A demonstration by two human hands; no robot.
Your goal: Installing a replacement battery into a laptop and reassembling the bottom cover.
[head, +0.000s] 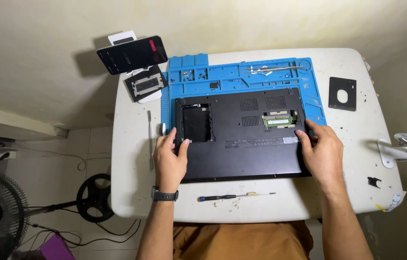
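A black laptop (pixel 242 144) lies bottom-up on a blue work mat (pixel 232 77), with an open empty bay at its left and a green memory module (pixel 278 120) exposed at the right. My left hand (pixel 169 156), with a black watch on the wrist, rests on the laptop's left edge beside the open bay. My right hand (pixel 321 151) grips the laptop's right edge, with its fingertips just below the memory module.
A screwdriver (pixel 236 196) lies at the table's front edge. A metal pry tool (pixel 150 139) lies left of the laptop. A phone on a stand (pixel 132 54) and a black cover plate (pixel 145 84) sit at back left; another black plate (pixel 342 93) at right. Tweezers (pixel 271 70) on the mat.
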